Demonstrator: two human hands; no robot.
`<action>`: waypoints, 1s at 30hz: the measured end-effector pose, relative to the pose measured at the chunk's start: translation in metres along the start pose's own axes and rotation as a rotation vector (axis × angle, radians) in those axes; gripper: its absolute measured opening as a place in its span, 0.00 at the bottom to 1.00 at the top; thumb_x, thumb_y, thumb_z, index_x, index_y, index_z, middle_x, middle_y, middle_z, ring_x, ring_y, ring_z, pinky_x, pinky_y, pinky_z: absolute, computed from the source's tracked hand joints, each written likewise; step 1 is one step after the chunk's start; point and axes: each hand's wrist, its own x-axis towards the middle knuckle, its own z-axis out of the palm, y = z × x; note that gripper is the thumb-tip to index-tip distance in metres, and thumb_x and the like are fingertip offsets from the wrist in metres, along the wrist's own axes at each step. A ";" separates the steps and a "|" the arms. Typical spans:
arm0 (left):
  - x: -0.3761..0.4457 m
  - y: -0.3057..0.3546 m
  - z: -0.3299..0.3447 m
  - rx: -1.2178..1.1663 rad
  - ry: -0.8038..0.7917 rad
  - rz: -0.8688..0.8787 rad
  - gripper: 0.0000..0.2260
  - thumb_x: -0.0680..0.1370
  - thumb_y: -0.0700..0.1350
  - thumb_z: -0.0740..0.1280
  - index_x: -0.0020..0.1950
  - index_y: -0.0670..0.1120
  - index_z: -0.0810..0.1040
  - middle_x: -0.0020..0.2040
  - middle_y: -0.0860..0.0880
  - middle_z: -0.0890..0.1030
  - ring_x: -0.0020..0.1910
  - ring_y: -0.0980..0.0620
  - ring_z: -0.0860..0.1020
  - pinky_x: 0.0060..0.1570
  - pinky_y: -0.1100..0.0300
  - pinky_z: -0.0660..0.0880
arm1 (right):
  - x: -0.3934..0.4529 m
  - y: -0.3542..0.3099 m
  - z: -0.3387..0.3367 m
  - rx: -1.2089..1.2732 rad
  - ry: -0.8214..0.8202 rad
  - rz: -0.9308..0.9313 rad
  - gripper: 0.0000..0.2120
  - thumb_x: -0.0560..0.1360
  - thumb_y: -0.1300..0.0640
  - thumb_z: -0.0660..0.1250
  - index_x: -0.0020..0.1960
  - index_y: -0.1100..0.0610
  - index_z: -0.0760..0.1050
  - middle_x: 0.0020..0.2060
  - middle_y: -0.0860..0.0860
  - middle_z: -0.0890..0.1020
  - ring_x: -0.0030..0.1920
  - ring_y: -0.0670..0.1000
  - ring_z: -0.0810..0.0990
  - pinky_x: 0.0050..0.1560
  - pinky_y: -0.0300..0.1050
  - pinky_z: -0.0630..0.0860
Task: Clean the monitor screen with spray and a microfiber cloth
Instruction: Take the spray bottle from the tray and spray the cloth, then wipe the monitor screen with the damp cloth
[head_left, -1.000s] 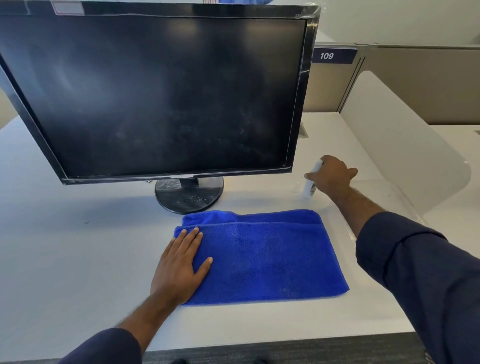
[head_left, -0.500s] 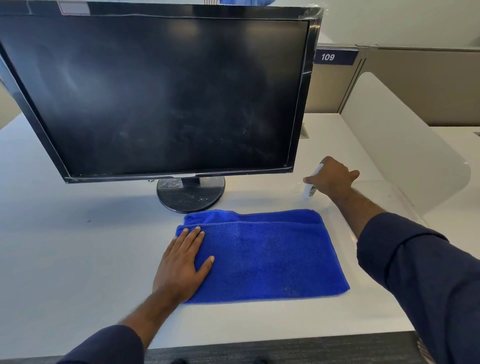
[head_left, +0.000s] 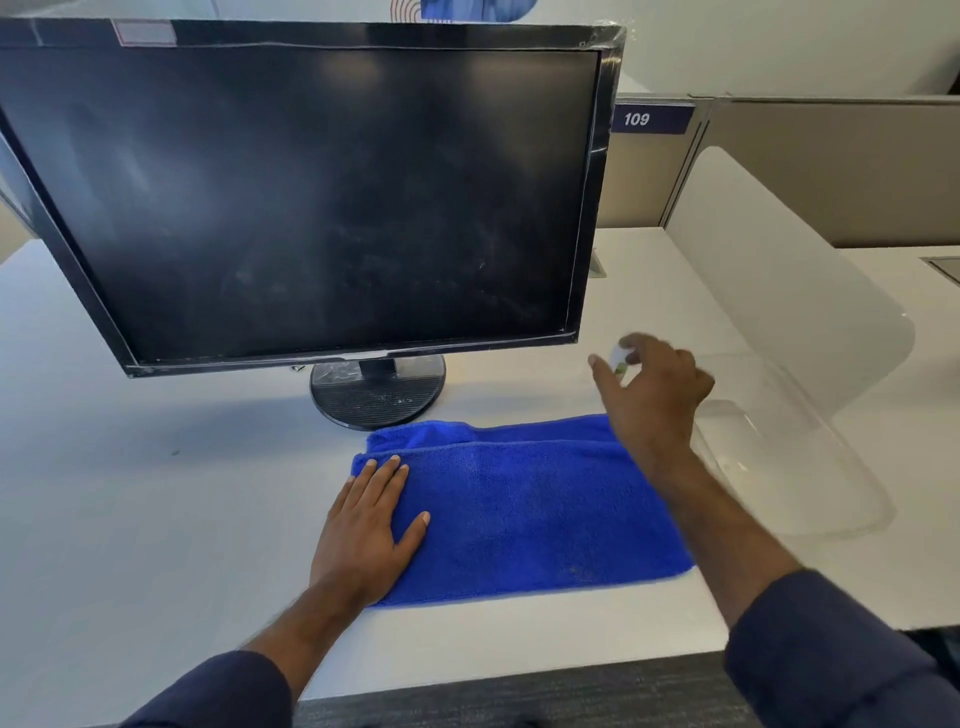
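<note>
Your left hand and right hand are both bare: no gloves, no rings, no watch or band at either wrist. Each forearm is uncovered from the wrist to roughly mid-forearm, where a dark navy sleeve begins. Your left sleeve ends in a soft, rounded edge, as if pushed up, and the cloth looks plain and matte, with no pattern or markings. Your right sleeve is the same navy, fuller and looser, with a few broad folds. Your right hand is blurred, so its finer details cannot be made out.
</note>
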 end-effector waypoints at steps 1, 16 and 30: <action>0.000 0.000 0.000 0.004 -0.007 0.000 0.35 0.78 0.70 0.43 0.81 0.55 0.52 0.81 0.56 0.54 0.80 0.55 0.49 0.77 0.57 0.44 | -0.018 0.000 -0.002 0.034 -0.051 0.011 0.16 0.74 0.44 0.71 0.56 0.52 0.78 0.44 0.47 0.81 0.49 0.51 0.75 0.51 0.47 0.58; 0.085 0.075 -0.043 -0.154 -0.109 0.354 0.29 0.76 0.61 0.68 0.73 0.49 0.70 0.71 0.51 0.72 0.69 0.50 0.70 0.70 0.55 0.66 | -0.173 0.003 -0.031 0.422 -0.462 0.732 0.13 0.75 0.52 0.72 0.36 0.59 0.80 0.30 0.54 0.81 0.30 0.46 0.79 0.34 0.45 0.77; 0.117 0.091 -0.031 0.030 -0.370 0.115 0.23 0.75 0.60 0.71 0.65 0.50 0.73 0.59 0.49 0.78 0.55 0.47 0.77 0.53 0.51 0.74 | -0.193 -0.040 -0.016 0.793 -0.574 1.477 0.12 0.73 0.58 0.74 0.51 0.65 0.78 0.39 0.60 0.85 0.33 0.55 0.86 0.29 0.42 0.71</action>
